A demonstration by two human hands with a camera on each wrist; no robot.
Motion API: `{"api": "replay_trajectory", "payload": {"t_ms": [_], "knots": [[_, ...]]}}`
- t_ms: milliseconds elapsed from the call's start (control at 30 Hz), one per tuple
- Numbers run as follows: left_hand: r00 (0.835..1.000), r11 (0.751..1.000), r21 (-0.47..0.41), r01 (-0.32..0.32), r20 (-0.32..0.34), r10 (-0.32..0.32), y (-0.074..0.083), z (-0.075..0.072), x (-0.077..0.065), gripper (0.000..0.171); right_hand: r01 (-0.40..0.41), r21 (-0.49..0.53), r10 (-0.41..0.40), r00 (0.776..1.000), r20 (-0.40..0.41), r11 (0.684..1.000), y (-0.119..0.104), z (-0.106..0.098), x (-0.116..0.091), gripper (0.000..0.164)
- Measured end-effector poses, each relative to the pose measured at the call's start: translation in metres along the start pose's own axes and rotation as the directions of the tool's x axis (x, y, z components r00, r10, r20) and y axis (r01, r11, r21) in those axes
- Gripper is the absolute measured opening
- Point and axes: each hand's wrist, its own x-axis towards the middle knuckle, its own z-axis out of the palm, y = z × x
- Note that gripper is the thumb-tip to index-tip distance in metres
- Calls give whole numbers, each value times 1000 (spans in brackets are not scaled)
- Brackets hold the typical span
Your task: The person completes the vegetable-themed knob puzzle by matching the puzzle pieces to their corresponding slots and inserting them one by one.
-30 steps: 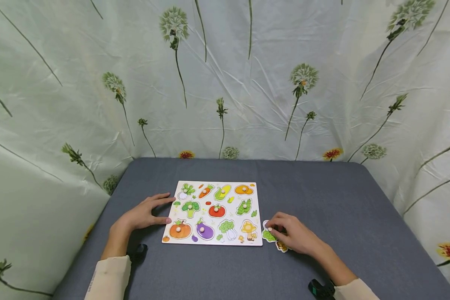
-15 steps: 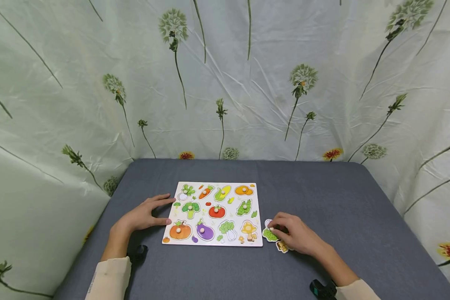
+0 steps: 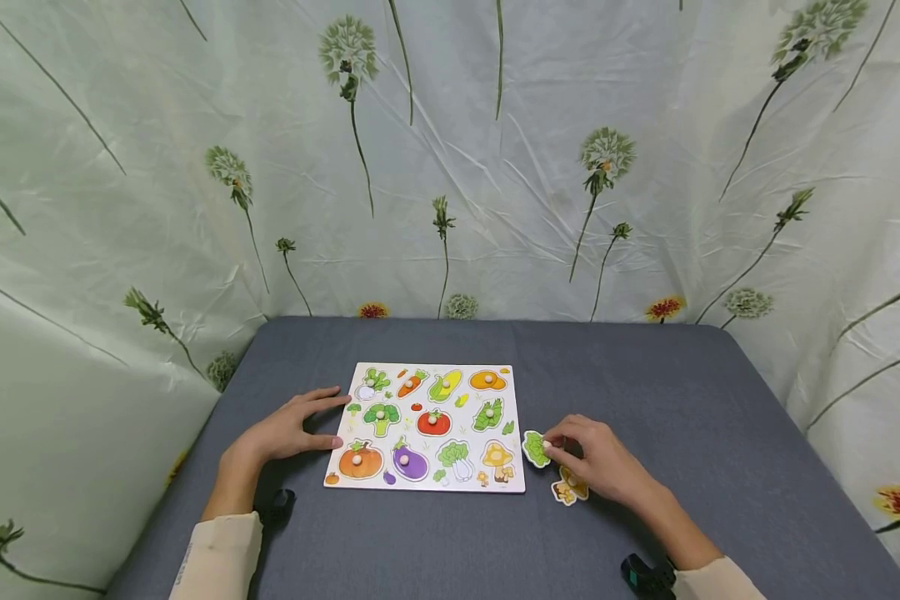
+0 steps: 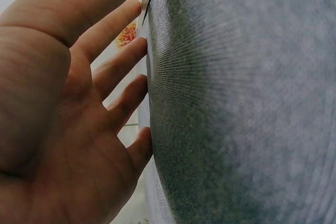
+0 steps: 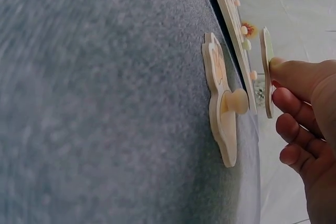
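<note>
A white puzzle board [image 3: 438,481] printed with vegetables lies on the table, many of its pictures bearing knobbed pieces. My left hand [image 3: 288,427] rests at its left edge, fingers fairly straight, thumb touching the side; the left wrist view shows the palm and spread fingers [image 4: 123,66]. Off the board's right edge, my right hand [image 3: 596,458] pinches a green leafy puzzle piece [image 3: 536,448] by its knob. In the right wrist view that piece [image 5: 266,72] is lifted clear of the cloth. Below the hand lies a yellow-brown mushroom piece [image 3: 570,486], its knob [image 5: 237,101] upright.
A dark grey cloth covers the table [image 3: 420,542]. Behind it hangs a pale curtain [image 3: 495,167] with dandelion prints. Dark wrist devices, such as the right one [image 3: 647,578], sit near both cuffs.
My right hand has raised the green leafy piece slightly off the table, uncovering more of the mushroom piece beneath. My left hand and the board stay in place.
</note>
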Motion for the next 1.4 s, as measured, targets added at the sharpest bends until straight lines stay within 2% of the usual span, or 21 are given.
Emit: {"api": "replay_trajectory", "payload": {"t_ms": [200, 500, 1000, 1400], "knots": [[1000, 1000, 12, -5, -1, 5, -1, -1, 1, 84, -5, -4, 5, 1000, -15, 1000, -5, -1, 5, 6], [1000, 1000, -2, -13, 13, 13, 3, -1, 3, 82, 34, 12, -33, 998, -62, 999, -15, 5, 14, 7], [1000, 1000, 9, -6, 10, 6, 4, -2, 3, 82, 62, 69, -61, 998, -19, 996, -44, 23, 33, 9], [1000, 1000, 18, 0, 9, 0, 2, -1, 0, 83, 94, 84, -91, 995, -42, 992, -61, 44, 44, 10]]}}
